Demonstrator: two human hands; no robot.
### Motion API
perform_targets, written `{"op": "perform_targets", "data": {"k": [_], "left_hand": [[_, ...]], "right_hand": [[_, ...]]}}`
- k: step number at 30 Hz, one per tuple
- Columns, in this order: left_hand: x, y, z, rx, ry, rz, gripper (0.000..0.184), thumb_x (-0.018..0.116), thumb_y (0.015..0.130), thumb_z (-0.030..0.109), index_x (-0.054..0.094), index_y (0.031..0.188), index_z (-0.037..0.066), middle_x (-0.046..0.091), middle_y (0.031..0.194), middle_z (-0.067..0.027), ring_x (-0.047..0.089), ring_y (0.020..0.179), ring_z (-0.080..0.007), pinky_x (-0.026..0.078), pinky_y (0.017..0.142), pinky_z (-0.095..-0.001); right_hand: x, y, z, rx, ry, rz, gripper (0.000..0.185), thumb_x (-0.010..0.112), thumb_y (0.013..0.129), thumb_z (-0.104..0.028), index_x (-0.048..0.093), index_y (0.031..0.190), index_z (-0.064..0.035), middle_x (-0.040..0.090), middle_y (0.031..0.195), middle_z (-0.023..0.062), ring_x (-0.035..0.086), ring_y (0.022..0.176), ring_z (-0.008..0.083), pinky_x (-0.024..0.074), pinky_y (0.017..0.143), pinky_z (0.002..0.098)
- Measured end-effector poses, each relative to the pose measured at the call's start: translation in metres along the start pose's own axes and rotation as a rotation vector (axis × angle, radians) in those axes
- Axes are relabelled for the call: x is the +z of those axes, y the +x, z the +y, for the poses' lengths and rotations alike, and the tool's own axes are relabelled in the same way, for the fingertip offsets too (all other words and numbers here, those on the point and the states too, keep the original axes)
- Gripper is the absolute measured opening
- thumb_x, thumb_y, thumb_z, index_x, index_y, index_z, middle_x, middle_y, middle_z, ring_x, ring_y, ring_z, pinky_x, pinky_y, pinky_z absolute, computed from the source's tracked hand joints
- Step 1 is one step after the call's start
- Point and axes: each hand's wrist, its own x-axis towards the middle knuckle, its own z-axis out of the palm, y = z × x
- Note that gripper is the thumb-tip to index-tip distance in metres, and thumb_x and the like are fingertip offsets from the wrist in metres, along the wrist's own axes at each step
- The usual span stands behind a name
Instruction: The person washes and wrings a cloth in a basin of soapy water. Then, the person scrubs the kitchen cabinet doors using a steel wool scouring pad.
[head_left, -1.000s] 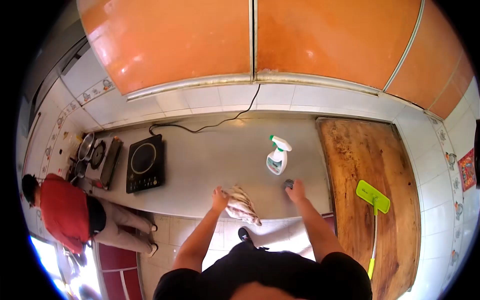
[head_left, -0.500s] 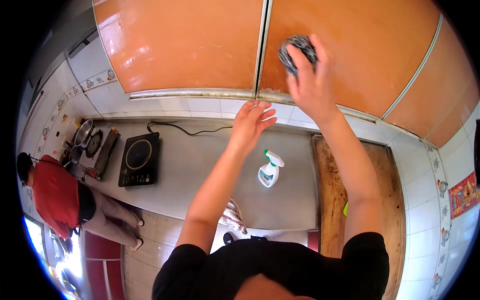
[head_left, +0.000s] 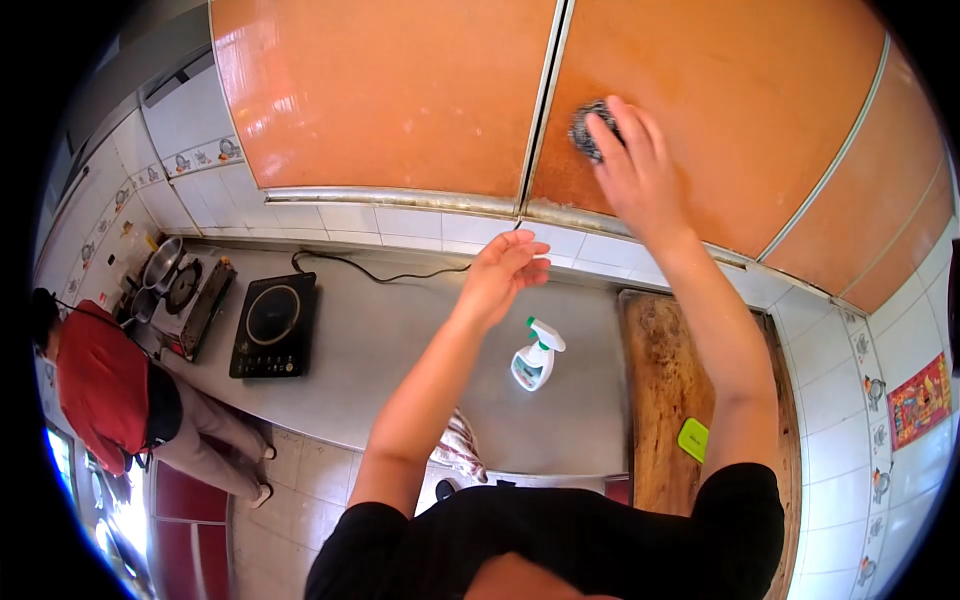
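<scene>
My right hand (head_left: 642, 185) grips a dark steel wool scrubber (head_left: 588, 134) and presses it to the orange cabinet door (head_left: 730, 120), close to the metal-trimmed seam. Below the cabinet's bottom rail, my left hand (head_left: 500, 275) hangs in the air with nothing in it, its fingers loosely bent and apart. On the metal countertop (head_left: 400, 340) beneath stands a white spray bottle (head_left: 535, 362) with a green and white trigger head.
An induction cooktop (head_left: 273, 325) with a black cord lies left on the counter, and a gas stove (head_left: 190, 300) with pans is beyond it. At right are a wooden board (head_left: 660, 400) and a green lid-like item (head_left: 693, 438). A person in red (head_left: 105, 375) stands far left.
My right hand has slid the scrubber a little lower on the door. My left hand has dropped slightly away from the rail, and the green item shows more fully.
</scene>
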Motion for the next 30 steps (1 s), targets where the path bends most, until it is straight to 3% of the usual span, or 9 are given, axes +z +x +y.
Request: {"op": "perform_targets", "data": {"k": [3,6,11,15,18,22,27,30], "left_hand": [[-0.013,-0.011,-0.009,-0.063,0.043,-0.004,0.023,0.059,0.098,0.010,0.054,0.120,0.006,0.065,0.113,-0.0121,0.065,0.097,-0.0209,0.056,0.082,-0.0358],[-0.032,-0.035,-0.020,-0.098,0.104,0.021,0.021,0.059,0.098,0.012,0.057,0.119,0.008,0.066,0.114,-0.0100,0.065,0.096,-0.0186,0.055,0.083,-0.0354],[-0.062,-0.052,-0.060,-0.200,0.159,0.036,0.026,0.062,0.098,0.015,0.056,0.122,0.007,0.066,0.114,-0.0102,0.065,0.098,-0.0192,0.055,0.084,-0.0344],[-0.071,-0.077,-0.072,-0.256,0.190,0.040,0.020,0.059,0.099,0.015,0.058,0.119,0.009,0.067,0.112,-0.0064,0.064,0.096,-0.0157,0.054,0.082,-0.0323],[-0.098,-0.104,-0.088,-0.311,0.206,0.108,0.018,0.059,0.099,0.014,0.058,0.117,0.010,0.067,0.111,-0.0059,0.063,0.094,-0.0159,0.053,0.082,-0.0322],[-0.112,-0.123,-0.108,-0.379,0.215,0.091,0.018,0.059,0.099,0.014,0.058,0.117,0.010,0.066,0.110,-0.0065,0.063,0.095,-0.0170,0.053,0.083,-0.0331],[-0.122,-0.149,-0.113,-0.387,0.200,0.107,0.018,0.059,0.099,0.014,0.058,0.117,0.010,0.066,0.110,-0.0064,0.063,0.096,-0.0174,0.053,0.083,-0.0328],[-0.137,-0.166,-0.126,-0.416,0.230,0.152,0.018,0.059,0.100,0.015,0.058,0.117,0.010,0.065,0.110,-0.0059,0.063,0.096,-0.0172,0.053,0.083,-0.0326]], "right_hand": [[0.010,-0.012,-0.029,-0.109,0.155,-0.098,0.044,0.061,0.083,-0.007,0.058,0.127,-0.0038,0.055,0.136,0.0163,0.055,0.117,0.0355,0.0510,0.096,0.0449],[0.002,-0.033,-0.008,-0.210,0.192,-0.193,0.045,0.062,0.082,-0.007,0.059,0.127,-0.0049,0.055,0.135,0.0154,0.055,0.117,0.0342,0.0522,0.094,0.0436],[-0.008,0.022,0.010,0.046,-0.007,0.048,0.046,0.067,0.078,-0.008,0.060,0.124,-0.0053,0.057,0.132,0.0149,0.057,0.110,0.0318,0.0543,0.086,0.0398],[0.008,-0.017,-0.025,-0.200,0.193,-0.091,0.046,0.067,0.078,-0.005,0.060,0.123,-0.0047,0.057,0.133,0.0163,0.058,0.106,0.0341,0.0549,0.086,0.0416],[-0.010,-0.030,0.006,-0.165,0.155,-0.149,0.044,0.064,0.080,-0.003,0.060,0.124,-0.0048,0.056,0.134,0.0167,0.058,0.107,0.0347,0.0551,0.087,0.0425],[-0.006,0.010,-0.003,0.044,0.042,-0.004,0.046,0.064,0.080,-0.002,0.060,0.125,-0.0044,0.056,0.134,0.0165,0.057,0.108,0.0356,0.0544,0.088,0.0412],[-0.007,-0.028,-0.009,-0.236,0.131,-0.218,0.044,0.068,0.077,-0.004,0.063,0.121,-0.0027,0.055,0.133,0.0194,0.057,0.109,0.0348,0.0526,0.090,0.0407],[-0.020,-0.014,0.006,0.006,0.054,-0.068,0.044,0.067,0.077,-0.002,0.063,0.121,-0.0017,0.057,0.129,0.0183,0.058,0.109,0.0338,0.0534,0.089,0.0409]]}}
